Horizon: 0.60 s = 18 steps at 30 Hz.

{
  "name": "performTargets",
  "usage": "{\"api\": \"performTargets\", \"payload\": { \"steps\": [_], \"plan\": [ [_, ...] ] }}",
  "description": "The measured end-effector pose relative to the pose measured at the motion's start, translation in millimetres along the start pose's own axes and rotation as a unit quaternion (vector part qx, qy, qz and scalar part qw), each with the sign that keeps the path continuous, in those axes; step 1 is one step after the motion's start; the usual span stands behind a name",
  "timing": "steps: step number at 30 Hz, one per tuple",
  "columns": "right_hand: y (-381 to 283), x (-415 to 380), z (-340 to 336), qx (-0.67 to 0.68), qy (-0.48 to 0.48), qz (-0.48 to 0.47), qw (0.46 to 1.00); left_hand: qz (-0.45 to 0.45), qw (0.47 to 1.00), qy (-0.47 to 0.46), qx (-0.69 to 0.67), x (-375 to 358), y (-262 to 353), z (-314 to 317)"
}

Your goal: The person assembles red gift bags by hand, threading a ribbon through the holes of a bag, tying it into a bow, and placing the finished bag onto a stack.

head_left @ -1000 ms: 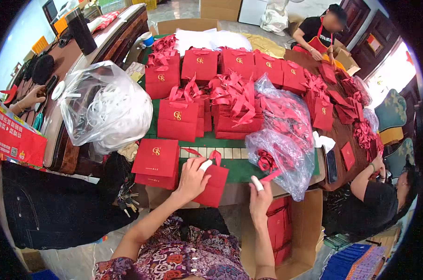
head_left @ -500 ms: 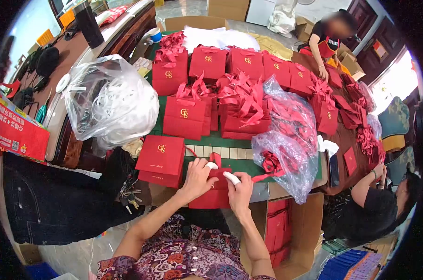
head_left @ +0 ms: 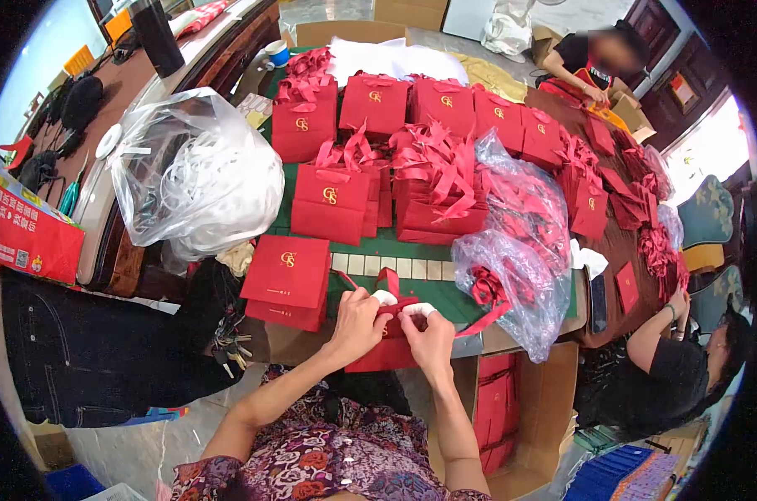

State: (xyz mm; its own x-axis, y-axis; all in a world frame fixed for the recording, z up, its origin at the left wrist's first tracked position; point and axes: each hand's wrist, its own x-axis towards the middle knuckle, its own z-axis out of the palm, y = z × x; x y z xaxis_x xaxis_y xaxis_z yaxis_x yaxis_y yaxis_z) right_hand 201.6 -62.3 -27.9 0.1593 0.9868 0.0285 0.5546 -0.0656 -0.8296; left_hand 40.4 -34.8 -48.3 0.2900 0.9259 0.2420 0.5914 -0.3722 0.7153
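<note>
A small red bag (head_left: 381,355) lies at the table's front edge between my hands. My left hand (head_left: 360,324) is closed on its top left part, with white wrapping on a finger. Pinched at the bag's top right is my right hand (head_left: 429,331), also with a white-wrapped finger. A red ribbon (head_left: 485,320) trails right from the bag, and a ribbon loop stands up behind it. Left of my hands sits a stack of red bags (head_left: 286,275) with gold lettering.
Rows of red bags (head_left: 374,104) stand behind. A clear bag of white cord (head_left: 220,184) is at left, a plastic bag of red ribbon (head_left: 512,284) at right. An open carton (head_left: 545,417) is below. Co-workers (head_left: 600,58) (head_left: 687,367) are at right.
My right hand has drawn in its fingers and turned at the bag's top edge; the left has shifted slightly. The far co-worker's hand has moved back from the bags.
</note>
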Motion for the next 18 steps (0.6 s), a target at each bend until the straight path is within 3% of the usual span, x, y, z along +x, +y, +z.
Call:
{"api": "performTargets", "payload": {
  "steps": [1,5,9,14,18],
  "plan": [
    [-2.2,0.9,-2.2,0.03,-0.026,0.049,0.998,0.0,1.0,0.0,0.0,-1.2,2.0,-0.6],
    [-4.1,3.2,-0.4,0.026,0.005,0.049,0.998,-0.006,1.0,0.013,0.017,-4.5,12.9,-0.7],
    [-7.4,-0.8,6.4,-0.001,0.026,0.015,1.0,-0.021,0.999,0.038,0.021,-5.6,11.6,1.2],
    [-12.7,-4.9,0.2,-0.008,0.04,-0.078,0.996,-0.045,0.997,-0.001,-0.058,3.0,4.3,-11.8],
    [-9.6,-5.7,-5.2,-0.07,0.027,-0.086,0.993,-0.028,0.999,0.004,-0.045,3.7,8.9,-10.5]
  ]
}}
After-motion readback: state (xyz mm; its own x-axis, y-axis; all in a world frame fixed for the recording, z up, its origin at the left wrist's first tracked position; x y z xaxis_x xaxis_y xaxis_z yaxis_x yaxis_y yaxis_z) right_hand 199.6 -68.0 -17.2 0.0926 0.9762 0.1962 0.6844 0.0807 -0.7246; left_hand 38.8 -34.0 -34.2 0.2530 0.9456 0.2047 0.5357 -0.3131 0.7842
